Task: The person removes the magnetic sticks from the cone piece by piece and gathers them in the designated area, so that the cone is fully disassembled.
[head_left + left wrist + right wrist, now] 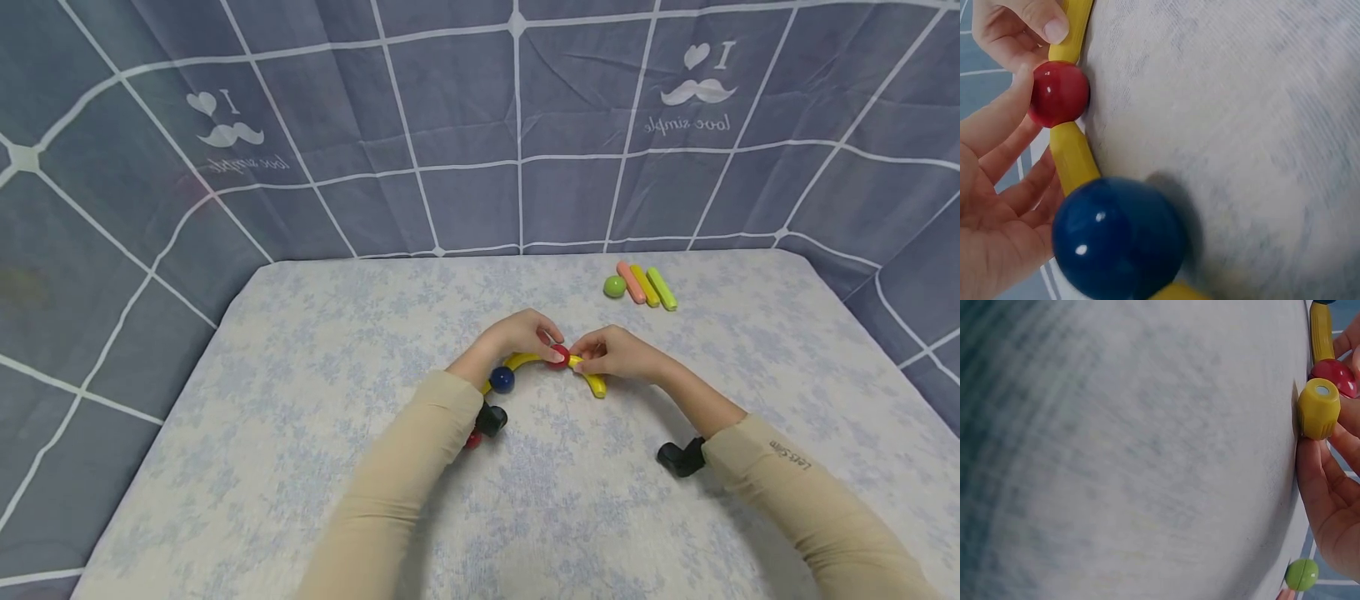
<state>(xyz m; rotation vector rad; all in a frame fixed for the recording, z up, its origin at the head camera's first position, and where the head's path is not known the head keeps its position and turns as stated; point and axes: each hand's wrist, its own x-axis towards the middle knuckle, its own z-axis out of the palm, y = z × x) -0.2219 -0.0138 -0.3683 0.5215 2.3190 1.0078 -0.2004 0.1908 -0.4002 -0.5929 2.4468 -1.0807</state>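
Red and glossy, the central ball (557, 357) lies on the floral-patterned tabletop (570, 508) and is pinched between thumb and fingers of the left hand (517, 335). Directly right of the central ball, and touching it, is the curved yellow stick (597, 386), gripped near its ball end by the thumb and fingers of the right hand (618, 353). Left of the central ball, a second yellow stick (522, 359) joins it to a dark blue ball (502, 380); more yellow continues past the blue ball, partly hidden by the left wrist. Farther left of the central ball and nearer the person — a smaller red patch (473, 440), mostly covered by the sleeve and the black wrist camera (492, 419). Beyond the central ball and to its right: a green ball (614, 287), just beside three straight sticks — salmon (631, 283), yellow (645, 286) and lime (662, 289).
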